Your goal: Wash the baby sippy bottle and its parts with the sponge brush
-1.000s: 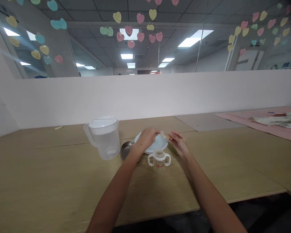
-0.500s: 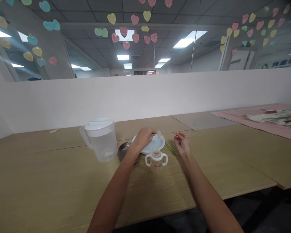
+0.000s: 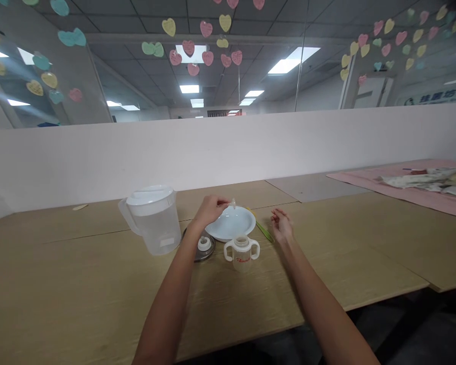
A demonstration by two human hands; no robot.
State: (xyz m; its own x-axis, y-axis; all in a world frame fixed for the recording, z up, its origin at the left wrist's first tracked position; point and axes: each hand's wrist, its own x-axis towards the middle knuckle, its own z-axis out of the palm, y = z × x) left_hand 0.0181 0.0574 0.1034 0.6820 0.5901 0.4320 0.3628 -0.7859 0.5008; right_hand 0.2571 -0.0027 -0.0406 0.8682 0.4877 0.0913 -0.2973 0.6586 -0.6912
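left hand (image 3: pixel 212 208): fingertips clamped on small clear piece (image 3: pixel 233 204) over bowl (image 3: pixel 235 223); thin pinch could slip
right hand (image 3: pixel 282 226): fingers loosely curled, slightly apart
handled bottle (image 3: pixel 242 260): upright, uncapped, beside bowl; wrist bump could tip it

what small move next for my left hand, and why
Perhaps ease the small clear piece toward the round metal dish: the left hand holds it near the white bowl, and a white ring-shaped part lies in that dish.
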